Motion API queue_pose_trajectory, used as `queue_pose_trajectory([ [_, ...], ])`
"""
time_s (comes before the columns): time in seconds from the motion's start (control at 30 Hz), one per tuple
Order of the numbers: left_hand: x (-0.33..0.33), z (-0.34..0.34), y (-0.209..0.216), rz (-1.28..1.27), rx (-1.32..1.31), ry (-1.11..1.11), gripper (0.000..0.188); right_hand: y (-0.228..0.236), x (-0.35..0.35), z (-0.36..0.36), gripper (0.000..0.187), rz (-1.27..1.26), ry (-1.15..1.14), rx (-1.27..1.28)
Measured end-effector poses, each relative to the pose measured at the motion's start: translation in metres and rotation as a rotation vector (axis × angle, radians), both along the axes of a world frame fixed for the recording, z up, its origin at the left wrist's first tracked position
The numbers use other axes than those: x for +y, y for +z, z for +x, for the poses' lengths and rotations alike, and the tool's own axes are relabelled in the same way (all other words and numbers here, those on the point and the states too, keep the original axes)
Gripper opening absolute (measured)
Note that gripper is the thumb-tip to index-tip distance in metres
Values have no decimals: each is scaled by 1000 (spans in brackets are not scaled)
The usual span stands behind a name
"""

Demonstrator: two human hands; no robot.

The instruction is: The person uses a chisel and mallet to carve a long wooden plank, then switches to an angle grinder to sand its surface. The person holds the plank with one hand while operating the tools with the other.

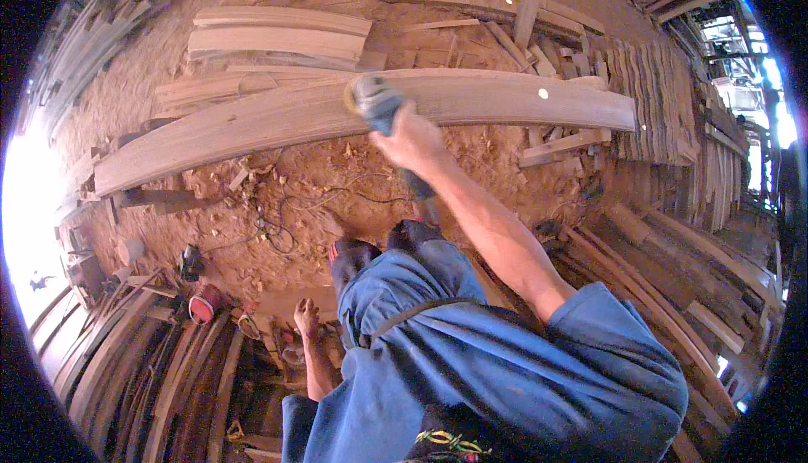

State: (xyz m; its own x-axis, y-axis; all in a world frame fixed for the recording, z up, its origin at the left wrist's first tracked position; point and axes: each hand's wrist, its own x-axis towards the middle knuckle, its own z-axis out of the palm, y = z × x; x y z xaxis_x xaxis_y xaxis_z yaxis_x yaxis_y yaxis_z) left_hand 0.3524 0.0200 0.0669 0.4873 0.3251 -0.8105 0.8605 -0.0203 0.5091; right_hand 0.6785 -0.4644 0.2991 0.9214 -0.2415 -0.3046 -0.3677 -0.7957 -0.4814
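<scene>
My right hand (412, 139) grips an angle grinder (379, 101), blue at the body with a grey metal head and a yellowish disc. The disc meets the upper face of a long, slightly curved wooden plank (286, 109), near its middle. Low on the left, beside my body, my left hand (307, 317) hangs away from the plank. Its fingers are loosely bent and apart, and nothing shows in them. Below the grinder a dark part of its body or my legwear is partly hidden by my right forearm.
Beyond the plank lie stacked curved boards (278, 38). Offcuts (560, 147) and a pile of wavy-edged slats (652, 101) are at the right. A cable (290, 236) winds over the dusty ground. A red container (202, 305) stands left, near more stacked boards (181, 379).
</scene>
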Motion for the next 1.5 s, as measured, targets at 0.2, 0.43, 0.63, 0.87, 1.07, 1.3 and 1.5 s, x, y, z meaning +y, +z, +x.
queue_pose_trajectory([
  [0.2, -50, 17, -17, 32, -43, -99, 50, -12, -198, -81, 85, -244, -423, 71],
  [0.43, -65, 49, -11, 50, -49, -252, 56, -15, -260, -100, 85, -161, -446, 70],
  [0.63, -36, 76, -15, 49, -92, -216, 57, -21, -147, -55, 90, -193, -327, 27],
  [0.87, 35, 81, -29, -4, -106, -162, 54, -10, 14, 12, 86, -129, -163, 30],
  [1.07, 106, 63, -22, -48, -93, -32, 51, -6, 132, 61, 98, -128, 26, 9],
  [1.3, 159, 37, -39, -87, -77, 112, 49, 4, 237, 102, 86, -16, 205, 1],
  [1.5, 135, 47, -38, -102, -65, 36, 50, 2, 201, 79, 76, -20, 103, -87],
])
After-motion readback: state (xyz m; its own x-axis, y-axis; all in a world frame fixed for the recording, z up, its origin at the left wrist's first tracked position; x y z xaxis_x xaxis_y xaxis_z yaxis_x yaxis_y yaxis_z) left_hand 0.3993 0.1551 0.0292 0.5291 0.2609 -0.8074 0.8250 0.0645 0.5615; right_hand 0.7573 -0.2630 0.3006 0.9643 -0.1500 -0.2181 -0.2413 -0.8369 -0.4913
